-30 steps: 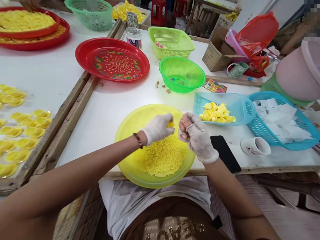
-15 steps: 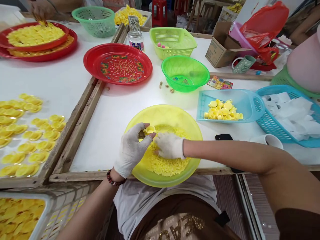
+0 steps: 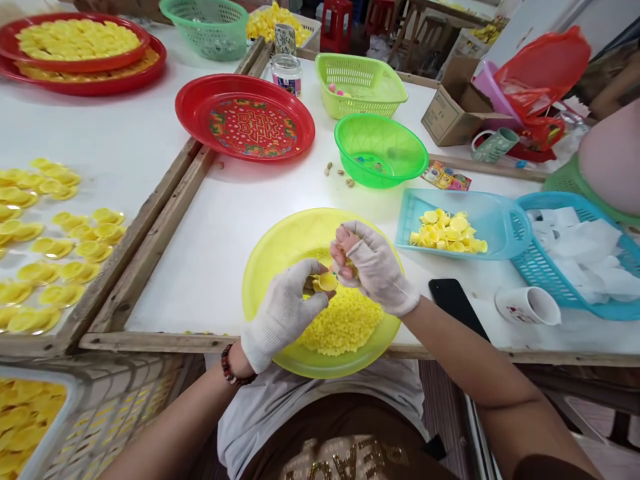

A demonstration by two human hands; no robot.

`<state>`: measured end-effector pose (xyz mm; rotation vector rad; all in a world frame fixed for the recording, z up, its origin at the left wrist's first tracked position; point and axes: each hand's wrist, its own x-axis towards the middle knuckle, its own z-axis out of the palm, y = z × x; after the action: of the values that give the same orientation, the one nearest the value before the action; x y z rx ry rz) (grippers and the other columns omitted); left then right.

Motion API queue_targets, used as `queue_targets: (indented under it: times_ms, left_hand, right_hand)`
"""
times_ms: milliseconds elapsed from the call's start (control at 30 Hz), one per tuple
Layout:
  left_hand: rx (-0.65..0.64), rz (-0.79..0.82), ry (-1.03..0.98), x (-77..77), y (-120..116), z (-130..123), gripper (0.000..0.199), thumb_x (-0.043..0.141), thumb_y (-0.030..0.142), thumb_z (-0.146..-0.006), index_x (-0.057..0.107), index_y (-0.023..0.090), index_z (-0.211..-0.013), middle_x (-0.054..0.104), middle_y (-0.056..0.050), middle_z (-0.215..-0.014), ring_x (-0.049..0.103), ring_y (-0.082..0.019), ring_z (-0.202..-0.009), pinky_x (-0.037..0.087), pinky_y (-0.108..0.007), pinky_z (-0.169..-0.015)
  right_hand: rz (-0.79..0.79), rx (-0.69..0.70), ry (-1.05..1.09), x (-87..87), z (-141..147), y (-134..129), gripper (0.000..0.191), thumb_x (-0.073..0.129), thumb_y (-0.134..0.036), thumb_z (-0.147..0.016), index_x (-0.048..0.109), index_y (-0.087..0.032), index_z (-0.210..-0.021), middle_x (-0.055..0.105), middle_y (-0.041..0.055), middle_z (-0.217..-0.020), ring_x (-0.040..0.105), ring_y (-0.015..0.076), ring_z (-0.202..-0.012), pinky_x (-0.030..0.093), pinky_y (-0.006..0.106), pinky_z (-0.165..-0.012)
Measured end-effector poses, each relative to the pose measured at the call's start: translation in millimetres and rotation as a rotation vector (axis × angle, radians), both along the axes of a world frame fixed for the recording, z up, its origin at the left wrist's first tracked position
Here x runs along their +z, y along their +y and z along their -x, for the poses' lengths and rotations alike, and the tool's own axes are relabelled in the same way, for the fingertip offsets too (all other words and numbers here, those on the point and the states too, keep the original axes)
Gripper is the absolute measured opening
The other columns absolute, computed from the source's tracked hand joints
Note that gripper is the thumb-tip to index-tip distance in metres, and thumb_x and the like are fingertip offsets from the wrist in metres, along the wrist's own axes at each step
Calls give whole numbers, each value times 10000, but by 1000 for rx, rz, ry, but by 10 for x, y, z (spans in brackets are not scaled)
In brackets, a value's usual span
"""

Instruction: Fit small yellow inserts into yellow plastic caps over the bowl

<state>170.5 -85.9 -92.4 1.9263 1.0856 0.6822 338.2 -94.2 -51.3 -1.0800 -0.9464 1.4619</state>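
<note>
My left hand [image 3: 290,307], in a white fingerless glove, pinches a small yellow plastic cup [image 3: 327,282] with its hollow side showing. Close beside it, my right hand [image 3: 373,267], gloved the same way, is raised with curled fingers; what they hold, if anything, is hidden. Both hands are above a wide yellow basin [image 3: 270,243] at the table's front edge. Inside the basin lies a heap of small yellow pellets [image 3: 345,323].
A blue scoop-shaped tray [image 3: 500,223] with yellow cups is at the right, near a black phone [image 3: 453,300] and a white mug [image 3: 527,305]. Behind stand a green bowl [image 3: 380,150] and a red tray [image 3: 250,127]. Yellow discs [image 3: 55,247] lie beyond the wooden strip at left.
My right hand has lifted out of the pellets, its fingers now curled and turned toward the cup. My left hand has shifted slightly right and down with the cup. The camera view has tilted.
</note>
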Motion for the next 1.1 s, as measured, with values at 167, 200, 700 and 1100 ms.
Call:
queue_targets:
  times_ms: [167, 200, 700, 1100]
  left_hand:
    - [-76, 33, -76, -2, -61, -95, 150, 629, 163, -797, 597, 172, -943, 684, -20, -881, 628, -163, -772, 495, -294, -733]
    - [-75, 35, -87, -3, -59, -98, 146, 624, 154, -794, 590, 172, -935, 680, -16, -871, 621, -157, -758, 489, -289, -723]
    - [92, -407, -41, 43, -50, 49, 228, 676, 146, -822, 573, 184, -1022, 651, -101, -1181, 638, -217, -1067, 532, -352, -906]
    - [88, -428, 66, 21, -1, 157, 174, 665, 156, -835, 565, 190, -974, 652, -44, -950, 618, -175, -839, 515, -315, -749]
  right_hand:
    - [-162, -156, 159, -53, 234, 29, 375, 702, -512, -868, 469, -230, -789, 507, -70, -652, 462, 63, -466, 345, 193, -409]
    - [-186, -161, 155, -84, 251, 30, 368, 687, -515, -882, 474, -230, -790, 512, -66, -663, 480, 68, -481, 375, 201, -423]
    - [-9, -157, 223, -51, 8, -22, 366, 697, -453, -871, 425, -226, -781, 510, -79, -670, 417, 42, -458, 249, 170, -397]
    - [-162, 145, -638, -282, -31, -132, 263, 641, -464, -893, 614, -205, -928, 567, -38, -693, 483, 118, -623, 393, 259, -593]
